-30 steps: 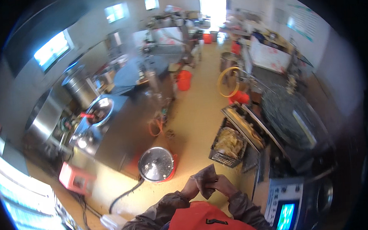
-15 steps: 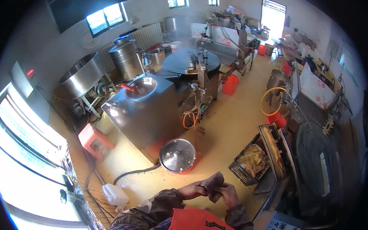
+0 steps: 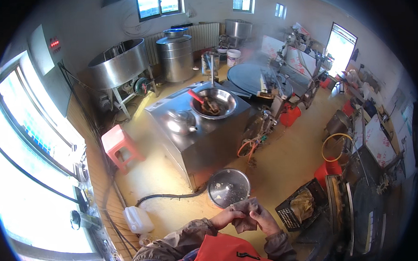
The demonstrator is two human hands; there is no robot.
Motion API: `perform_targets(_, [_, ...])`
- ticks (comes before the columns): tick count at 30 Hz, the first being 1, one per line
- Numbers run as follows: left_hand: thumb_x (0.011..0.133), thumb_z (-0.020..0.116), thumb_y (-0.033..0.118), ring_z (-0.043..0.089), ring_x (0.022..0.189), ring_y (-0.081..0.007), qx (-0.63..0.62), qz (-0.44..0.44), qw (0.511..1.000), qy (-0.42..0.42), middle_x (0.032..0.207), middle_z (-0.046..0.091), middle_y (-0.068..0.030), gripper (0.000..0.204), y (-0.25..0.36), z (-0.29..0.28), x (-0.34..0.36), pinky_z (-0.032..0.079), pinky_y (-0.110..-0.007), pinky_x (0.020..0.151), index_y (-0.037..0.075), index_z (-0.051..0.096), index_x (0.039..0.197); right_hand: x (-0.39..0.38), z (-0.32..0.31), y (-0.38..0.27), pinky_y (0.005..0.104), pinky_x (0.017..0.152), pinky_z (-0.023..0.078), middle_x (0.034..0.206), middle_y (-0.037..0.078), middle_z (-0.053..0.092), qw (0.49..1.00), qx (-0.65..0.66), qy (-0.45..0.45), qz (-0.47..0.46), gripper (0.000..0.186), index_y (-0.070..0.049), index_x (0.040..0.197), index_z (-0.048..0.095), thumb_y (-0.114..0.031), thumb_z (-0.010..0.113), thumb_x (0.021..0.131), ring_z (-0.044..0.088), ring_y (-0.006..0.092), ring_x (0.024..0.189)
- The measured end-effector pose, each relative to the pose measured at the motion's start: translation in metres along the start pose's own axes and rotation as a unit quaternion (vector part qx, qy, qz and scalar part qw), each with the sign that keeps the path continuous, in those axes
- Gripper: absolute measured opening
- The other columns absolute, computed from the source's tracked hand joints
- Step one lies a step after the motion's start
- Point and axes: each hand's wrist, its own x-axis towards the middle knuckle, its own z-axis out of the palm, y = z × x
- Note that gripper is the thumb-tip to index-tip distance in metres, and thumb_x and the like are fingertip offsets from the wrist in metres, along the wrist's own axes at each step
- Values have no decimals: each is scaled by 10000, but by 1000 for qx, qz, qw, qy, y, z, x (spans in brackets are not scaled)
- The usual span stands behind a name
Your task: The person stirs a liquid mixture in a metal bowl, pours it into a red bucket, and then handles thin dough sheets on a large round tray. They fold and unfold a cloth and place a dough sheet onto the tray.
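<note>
A greyish-brown cloth (image 3: 245,218) is spread between my two hands, in front of my red apron. My left hand (image 3: 225,217) pinches its left side, thumb lying across the top. At the opposite side my right hand (image 3: 265,220) grips the cloth with its thumb on the near face. Just beyond the hands stands a red bucket under a round metal lid (image 3: 229,187). The fingers behind the cloth are partly hidden.
Ahead is a steel counter (image 3: 205,149) with a kettle (image 3: 180,121) and a bowl (image 3: 213,103). A black crate (image 3: 289,215) stands at the right, a pink stool (image 3: 121,144) and white jug (image 3: 138,220) at the left. A black hose (image 3: 170,196) crosses the floor.
The cloth was bunched up between my hands and is now opened out flatter. The view has turned left, so the room's things sit further right in the picture.
</note>
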Motion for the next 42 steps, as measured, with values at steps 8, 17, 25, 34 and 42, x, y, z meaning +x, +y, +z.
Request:
perform_targets(8, [908, 589, 274, 553, 985, -138, -104, 97, 965, 219, 1080, 601, -60, 401, -2, -87, -18, 450, -285, 853, 9, 521, 1203, 111, 101, 24, 393, 722, 471, 909, 207, 632, 902, -363, 219, -82, 346, 21, 982, 565, -313, 482, 958, 613, 330, 838])
perform_targets(17, [996, 418, 168, 563, 998, -154, -135, 254, 879, 380, 1135, 582, -60, 287, -2, -122, -1, 462, -298, 888, 10, 479, 1228, 197, 141, 44, 436, 713, 475, 891, 242, 635, 921, -358, 142, -62, 423, 18, 962, 604, -345, 387, 975, 613, 395, 841])
perform_targets(25, [961, 501, 176, 574, 838, -117, -41, 213, 824, 523, 1029, 597, -54, 236, 47, -214, -74, 488, -248, 759, 42, 526, 1154, 258, 137, 44, 246, 588, 519, 880, 67, 540, 980, 38, -158, 116, 330, -69, 1166, 409, -255, 560, 939, 631, 140, 734])
perform_targets(34, [889, 552, 99, 597, 857, -155, -101, 332, 720, 601, 1015, 576, -50, 229, 201, -435, -94, 536, -279, 676, 56, 500, 1108, 246, 32, 63, 236, 575, 478, 760, 25, 576, 957, 15, 202, 207, 178, -60, 999, 567, -210, 580, 906, 583, 121, 655])
perform_targets(42, [857, 571, 103, 617, 823, -175, 136, 206, 939, 239, 967, 609, -103, 325, 308, -647, 111, 501, -242, 661, 11, 503, 1161, 200, 123, 104, 305, 600, 514, 774, 78, 579, 889, 105, 419, 150, 172, -38, 991, 569, -180, 558, 895, 612, 193, 687])
